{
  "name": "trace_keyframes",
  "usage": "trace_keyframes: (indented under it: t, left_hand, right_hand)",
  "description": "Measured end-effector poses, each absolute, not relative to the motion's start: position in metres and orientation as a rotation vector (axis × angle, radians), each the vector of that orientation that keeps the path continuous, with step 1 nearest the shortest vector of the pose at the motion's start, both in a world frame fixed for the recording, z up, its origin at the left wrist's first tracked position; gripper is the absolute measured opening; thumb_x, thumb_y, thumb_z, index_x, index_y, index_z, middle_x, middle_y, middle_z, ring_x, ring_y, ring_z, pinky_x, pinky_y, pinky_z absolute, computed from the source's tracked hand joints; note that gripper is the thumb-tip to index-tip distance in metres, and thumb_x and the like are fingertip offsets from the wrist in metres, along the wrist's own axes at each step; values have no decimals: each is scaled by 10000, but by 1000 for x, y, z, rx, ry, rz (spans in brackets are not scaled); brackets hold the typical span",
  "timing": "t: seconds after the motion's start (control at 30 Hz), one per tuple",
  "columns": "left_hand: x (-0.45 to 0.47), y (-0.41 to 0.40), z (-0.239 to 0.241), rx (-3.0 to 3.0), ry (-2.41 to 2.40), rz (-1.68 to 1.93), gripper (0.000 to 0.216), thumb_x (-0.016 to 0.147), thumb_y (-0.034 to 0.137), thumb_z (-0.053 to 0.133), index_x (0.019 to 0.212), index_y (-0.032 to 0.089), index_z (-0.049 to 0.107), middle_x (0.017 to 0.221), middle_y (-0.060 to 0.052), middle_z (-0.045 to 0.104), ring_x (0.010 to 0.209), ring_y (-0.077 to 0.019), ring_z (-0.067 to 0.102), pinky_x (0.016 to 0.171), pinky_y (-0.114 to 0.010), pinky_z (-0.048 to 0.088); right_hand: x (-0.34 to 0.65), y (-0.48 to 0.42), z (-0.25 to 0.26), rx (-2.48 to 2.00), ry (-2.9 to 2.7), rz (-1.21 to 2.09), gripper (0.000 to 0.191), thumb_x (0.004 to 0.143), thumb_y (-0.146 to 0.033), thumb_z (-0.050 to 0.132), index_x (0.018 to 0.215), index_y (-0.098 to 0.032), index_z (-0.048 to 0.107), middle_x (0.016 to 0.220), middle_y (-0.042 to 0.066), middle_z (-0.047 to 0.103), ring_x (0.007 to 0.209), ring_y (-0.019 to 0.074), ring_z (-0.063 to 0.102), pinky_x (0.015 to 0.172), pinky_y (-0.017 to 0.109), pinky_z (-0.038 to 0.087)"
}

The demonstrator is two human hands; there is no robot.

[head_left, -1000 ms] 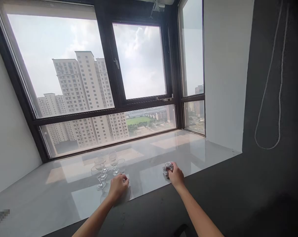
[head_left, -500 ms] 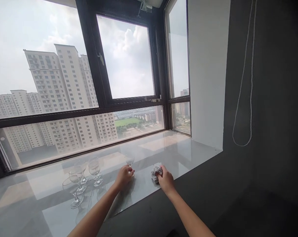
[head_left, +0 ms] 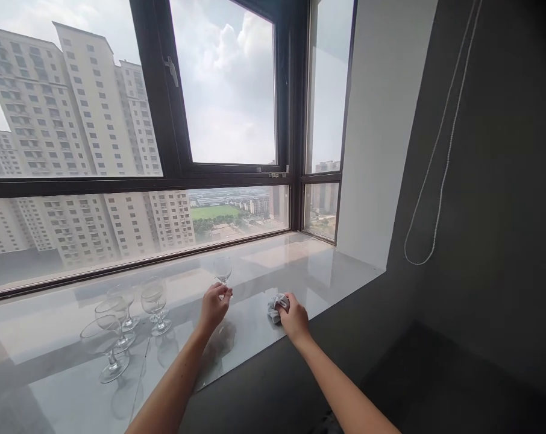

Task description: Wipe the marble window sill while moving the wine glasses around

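Note:
My left hand (head_left: 214, 305) is closed round the stem of a clear stemmed glass (head_left: 222, 269), held upright just above the glossy white windowsill (head_left: 300, 265). My right hand (head_left: 292, 316) grips a crumpled grey cloth (head_left: 275, 305) that rests on the sill near its front edge. The two hands are a short way apart. To the left of my left hand stand several more clear stemmed glasses (head_left: 123, 313) in a loose cluster on the sill.
A large black-framed window (head_left: 164, 120) runs behind the sill, with tower blocks outside. A white side wall (head_left: 381, 120) closes the sill on the right. A beaded blind cord (head_left: 436, 181) hangs on the dark wall at right.
My left hand has carried one glass rightward, away from the cluster and towards the cloth. The view has shifted closer and to the right. My right hand keeps hold of the cloth.

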State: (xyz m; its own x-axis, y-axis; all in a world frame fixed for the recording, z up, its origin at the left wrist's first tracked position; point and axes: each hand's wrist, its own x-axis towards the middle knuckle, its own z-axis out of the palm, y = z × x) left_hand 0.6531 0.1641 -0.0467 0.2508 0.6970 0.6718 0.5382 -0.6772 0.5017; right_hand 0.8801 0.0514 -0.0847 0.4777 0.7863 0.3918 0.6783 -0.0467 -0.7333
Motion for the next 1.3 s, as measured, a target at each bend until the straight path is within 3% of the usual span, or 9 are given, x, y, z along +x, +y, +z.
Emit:
trace_keyframes:
  t: [0.67,1.1,1.3]
  left_hand:
    - [676,147,-62,2490,1041,1236,316,849,205,511,534,183,495,648,-16,567,671,-128,496,665,-243,362]
    - [658,149,-65,2370,1269,1163,273,852,255,524,629,174,661,708,-23,634,705,-135,552,695,-254,384]
    - [629,128,-67,2347,1312,1076,284,843,265,524,610,167,654,715,-33,638,678,-139,560,677,-267,400]
  right_hand:
    - [886,53,-92,-1782,-1247,162,250,844,-383,509,1034,-238,583,931,34,701,818,201,626,642,236,374]
    - [878,54,-94,-1905,-1233,31,350,916,-394,471,1216,-215,495,937,73,699,794,210,642,612,252,339]
    - [874,53,-97,-1912,-1268,-51,365,946,-387,423,1265,-214,455,939,73,701,749,210,644,585,262,319]
